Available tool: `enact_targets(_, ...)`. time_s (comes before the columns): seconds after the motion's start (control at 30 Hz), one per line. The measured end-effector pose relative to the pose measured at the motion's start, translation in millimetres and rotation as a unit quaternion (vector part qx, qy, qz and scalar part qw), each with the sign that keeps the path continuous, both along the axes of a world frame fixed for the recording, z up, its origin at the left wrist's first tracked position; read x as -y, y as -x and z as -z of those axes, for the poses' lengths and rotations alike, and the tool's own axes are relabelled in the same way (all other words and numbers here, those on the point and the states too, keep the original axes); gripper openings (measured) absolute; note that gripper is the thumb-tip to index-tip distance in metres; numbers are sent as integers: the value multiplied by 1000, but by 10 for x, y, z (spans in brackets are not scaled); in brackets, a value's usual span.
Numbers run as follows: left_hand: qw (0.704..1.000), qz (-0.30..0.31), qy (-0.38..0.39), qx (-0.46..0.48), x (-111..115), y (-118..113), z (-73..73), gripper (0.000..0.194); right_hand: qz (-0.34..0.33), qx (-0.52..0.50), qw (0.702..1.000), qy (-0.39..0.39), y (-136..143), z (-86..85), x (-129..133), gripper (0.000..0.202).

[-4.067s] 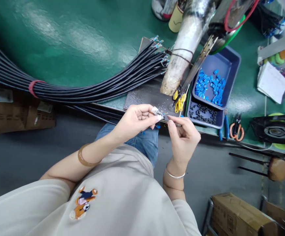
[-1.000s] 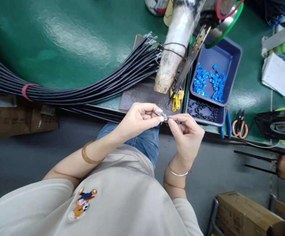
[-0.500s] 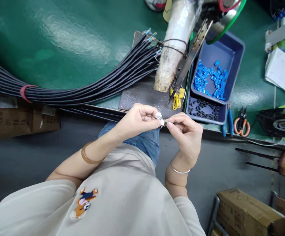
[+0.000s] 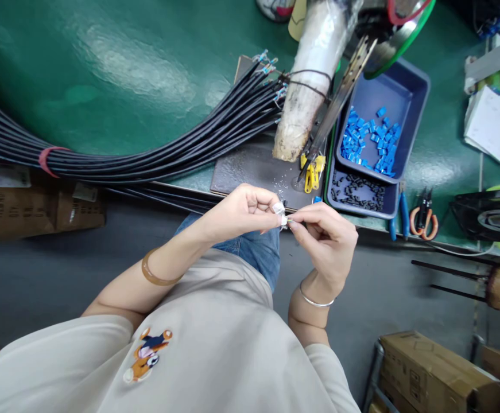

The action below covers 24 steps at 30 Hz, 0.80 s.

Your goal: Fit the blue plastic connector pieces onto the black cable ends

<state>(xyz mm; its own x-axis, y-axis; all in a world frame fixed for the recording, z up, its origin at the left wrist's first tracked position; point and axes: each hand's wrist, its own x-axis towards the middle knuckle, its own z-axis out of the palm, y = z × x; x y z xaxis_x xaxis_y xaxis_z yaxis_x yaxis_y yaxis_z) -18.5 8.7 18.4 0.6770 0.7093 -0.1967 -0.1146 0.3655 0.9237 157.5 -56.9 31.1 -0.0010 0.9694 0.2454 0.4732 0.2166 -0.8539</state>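
My left hand [image 4: 250,217] is closed in a pinch, with white wrapping at its fingertips. It seems to grip the end of a black cable, mostly hidden by the fingers. Facing it, my right hand [image 4: 327,236] pinches thin wires [image 4: 290,220] between thumb and forefinger, just past the left fingertips. Black cables [image 4: 181,201] run behind my left wrist along the table edge. A small blue piece [image 4: 317,199] shows just above my right hand. Beyond the hands lies a dark board [image 4: 245,169] sprinkled with white bits.
A bundle of black cables [image 4: 146,163] with stripped ends crosses the green table. A wrapped post [image 4: 299,97] stands over yellow clips [image 4: 313,174]. To the right are a bin of blue pieces [image 4: 415,109], a bin of black pieces [image 4: 390,209], blue-handled pliers [image 4: 403,212] and orange-handled cutters [image 4: 424,221].
The fingertips of both hands have shifted slightly lower, and my right fingers have changed their hold on the wires. The small blue piece above my right hand has come into view.
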Motion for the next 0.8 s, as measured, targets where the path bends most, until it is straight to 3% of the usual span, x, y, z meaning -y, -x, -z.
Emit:
enact_targets(0.2, 999, 18, 23, 17, 0, 34, 3, 18, -7, 50, 998, -25, 5, -13, 40, 9)
enact_targets(0.4, 997, 42, 66, 29, -2, 68, -11, 26, -19, 35, 999, -29, 4, 21, 25, 7)
enact_targets(0.67, 996, 40, 62, 40, 23, 77, -7, 22, -12, 24, 999, -42, 50, 6, 35, 7)
enact_targets(0.8, 998, 37, 43, 37, 30, 86, 9, 23, -14, -17, 1000, -5, 56, 27, 26, 3)
